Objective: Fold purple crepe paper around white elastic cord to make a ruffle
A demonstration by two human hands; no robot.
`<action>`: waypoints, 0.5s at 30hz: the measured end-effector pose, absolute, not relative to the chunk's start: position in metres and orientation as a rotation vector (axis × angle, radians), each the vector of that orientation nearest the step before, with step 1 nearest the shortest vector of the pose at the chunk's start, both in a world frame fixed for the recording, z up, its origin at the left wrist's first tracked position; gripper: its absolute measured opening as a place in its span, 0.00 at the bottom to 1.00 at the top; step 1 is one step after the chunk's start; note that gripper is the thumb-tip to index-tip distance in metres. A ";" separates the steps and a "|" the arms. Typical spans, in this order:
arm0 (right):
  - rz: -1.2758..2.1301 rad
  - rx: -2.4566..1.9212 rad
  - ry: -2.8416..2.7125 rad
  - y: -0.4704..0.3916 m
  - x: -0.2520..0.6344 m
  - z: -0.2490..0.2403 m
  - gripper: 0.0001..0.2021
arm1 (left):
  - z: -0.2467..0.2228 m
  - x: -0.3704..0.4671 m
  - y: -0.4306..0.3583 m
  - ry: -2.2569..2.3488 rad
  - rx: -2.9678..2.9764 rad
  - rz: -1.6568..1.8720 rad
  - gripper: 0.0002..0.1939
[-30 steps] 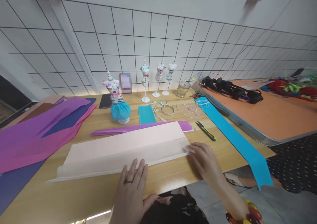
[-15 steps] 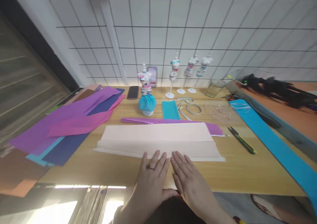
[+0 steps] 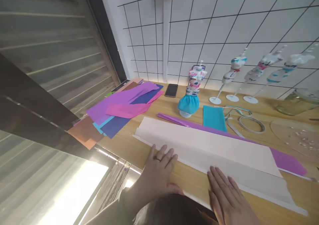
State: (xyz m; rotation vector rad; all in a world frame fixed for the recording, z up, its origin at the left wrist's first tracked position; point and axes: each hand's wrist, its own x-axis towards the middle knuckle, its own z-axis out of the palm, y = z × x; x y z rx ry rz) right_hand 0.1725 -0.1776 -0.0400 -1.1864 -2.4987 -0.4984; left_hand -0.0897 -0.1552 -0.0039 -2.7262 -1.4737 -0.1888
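A long pale pink sheet (image 3: 199, 141), folded lengthwise, lies across the wooden table. My left hand (image 3: 159, 172) rests flat with fingers spread, its fingertips on the sheet's near edge towards the left. Further right, my right hand (image 3: 228, 195) lies flat with fingers stretched out, fingertips at the same edge. Neither hand grasps anything. From behind the sheet a purple strip (image 3: 287, 162) shows. A small dress form in a turquoise skirt (image 3: 188, 104) stands beyond, left of a folded turquoise cloth (image 3: 213, 118).
Purple, pink, blue and brown sheets (image 3: 127, 109) overlap at the left. A phone (image 3: 171, 90) lies near the wall. Three dress forms on stands (image 3: 234, 69), a coiled tape (image 3: 252, 124), a glass jar (image 3: 297, 102) and a clear dish (image 3: 296, 137) are at the right.
The view has turned left and tilted. My hands have moved apart along the sheet's near edge, my left hand leftward and my right hand rightward.
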 end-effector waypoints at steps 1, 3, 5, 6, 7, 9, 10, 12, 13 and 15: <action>-0.503 -1.169 -2.502 -0.177 0.173 -0.039 0.30 | -0.003 -0.095 -0.154 -1.505 -2.718 -0.163 0.45; -0.509 -1.138 -2.508 -0.175 0.173 -0.039 0.31 | -0.004 -0.106 -0.153 -1.560 -2.693 -0.123 0.43; -0.502 -1.118 -2.513 -0.174 0.174 -0.039 0.31 | -0.006 -0.119 -0.153 -1.617 -2.654 -0.100 0.42; -0.492 -1.116 -2.515 -0.174 0.174 -0.040 0.31 | -0.007 -0.125 -0.153 -1.647 -2.626 -0.098 0.42; -0.481 -1.119 -2.511 -0.174 0.175 -0.041 0.31 | -0.008 -0.131 -0.154 -1.676 -2.599 -0.096 0.42; -0.455 -1.132 -2.504 -0.175 0.175 -0.045 0.31 | -0.010 -0.141 -0.156 -1.733 -2.547 -0.089 0.41; -0.444 -1.139 -2.501 -0.175 0.175 -0.046 0.31 | -0.011 -0.146 -0.156 -1.758 -2.523 -0.087 0.40; -0.434 -1.149 -2.492 -0.176 0.175 -0.048 0.31 | -0.012 -0.155 -0.157 -1.798 -2.481 -0.075 0.38; -0.434 -1.152 -2.487 -0.176 0.175 -0.049 0.30 | -0.012 -0.159 -0.158 -1.813 -2.461 -0.067 0.37; -0.446 -1.157 -2.488 -0.176 0.174 -0.048 0.30 | -0.012 -0.166 -0.158 -1.837 -2.424 -0.051 0.36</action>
